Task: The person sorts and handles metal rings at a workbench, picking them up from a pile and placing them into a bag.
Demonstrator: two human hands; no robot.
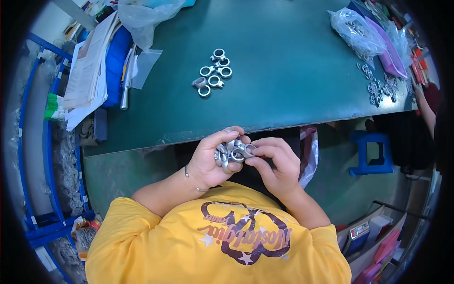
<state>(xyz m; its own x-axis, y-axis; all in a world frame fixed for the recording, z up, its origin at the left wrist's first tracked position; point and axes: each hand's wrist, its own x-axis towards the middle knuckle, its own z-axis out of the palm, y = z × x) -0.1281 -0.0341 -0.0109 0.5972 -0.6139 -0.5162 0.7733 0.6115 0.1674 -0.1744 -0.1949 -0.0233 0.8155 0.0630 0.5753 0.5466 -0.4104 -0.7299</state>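
Both my hands are raised close together just below the near edge of the green table [283, 94]. My left hand [208, 161] cups a small bunch of silver metal ring parts [226, 154]. My right hand [276, 163] pinches one silver ring part [247, 150] between thumb and fingers, touching the bunch. On the table beyond lies a cluster of several similar silver rings [213, 73], apart from my hands.
A stack of papers [87, 71] and a blue item lie at the table's left, with a clear plastic bag [146, 19]. At the far right sit a bag of metal parts [359, 33] and loose rings [380, 90]. Another person's arm [425, 111] and a blue stool [373, 151] are at the right.
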